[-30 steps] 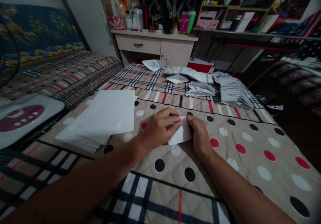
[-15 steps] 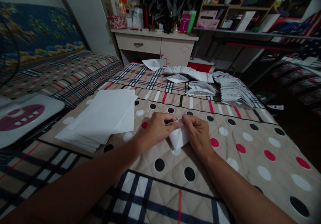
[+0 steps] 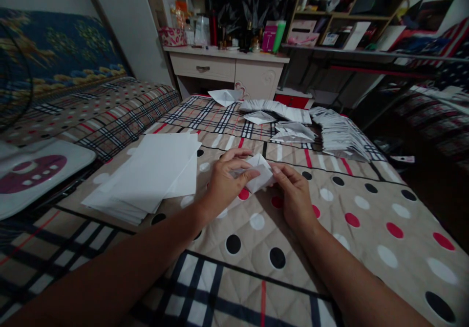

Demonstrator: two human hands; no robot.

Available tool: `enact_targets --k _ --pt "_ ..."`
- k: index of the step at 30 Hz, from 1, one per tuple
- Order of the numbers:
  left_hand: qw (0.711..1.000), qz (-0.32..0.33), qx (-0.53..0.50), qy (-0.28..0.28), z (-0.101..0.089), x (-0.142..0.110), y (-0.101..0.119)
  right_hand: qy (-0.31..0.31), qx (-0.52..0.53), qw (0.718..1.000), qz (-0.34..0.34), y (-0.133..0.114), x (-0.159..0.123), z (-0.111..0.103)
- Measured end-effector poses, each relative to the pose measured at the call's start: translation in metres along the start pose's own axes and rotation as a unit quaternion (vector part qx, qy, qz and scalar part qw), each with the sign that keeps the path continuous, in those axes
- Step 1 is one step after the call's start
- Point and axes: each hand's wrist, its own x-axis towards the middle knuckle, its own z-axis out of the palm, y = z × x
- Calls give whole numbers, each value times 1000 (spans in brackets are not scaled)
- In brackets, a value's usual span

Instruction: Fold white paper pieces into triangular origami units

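While the stack of white sheets is lying loosely fanned on the quilted bedspread, the folded paper is resting in both hands, just to the right of that stack. The left hand is curling half closed, gripping the left side of the piece with its thumb across the near face. The right hand is pinching the right edge between thumb and fingertips, its other fingers curling in loosely. Good handling here is probably depending on a light, even grip: the left side is needing steadiness, the layers are wanting alignment at the corners, and the crease is calling for thumb pressure along its whole length; padding underneath is likely giving too much for sharp pressing. The paper is looking matte, thin and fairly crisp, and is showing a small, angular shape with a faint fold line near its top corner. Beyond the stack, toward the right, a row of folded pieces and a packed pile are showing tightly ridged edges, and a pointed, boat-like piece is lying apart.
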Motion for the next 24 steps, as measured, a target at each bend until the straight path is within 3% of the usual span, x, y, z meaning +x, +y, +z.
enact_targets --k 7,14,20,24 --pt "989 -142 -25 12 -1 0 5 0 -49 998 -49 -9 -6 4" --pt "993 -97 -32 -63 2 -4 8 30 -59 996 -61 -11 -9 6" --pt "974 -175 -121 -72 3 -4 9 82 -88 989 -85 -11 -9 4" --pt "978 -166 -108 -65 -1 0 13 53 -80 993 -68 -10 -8 4"
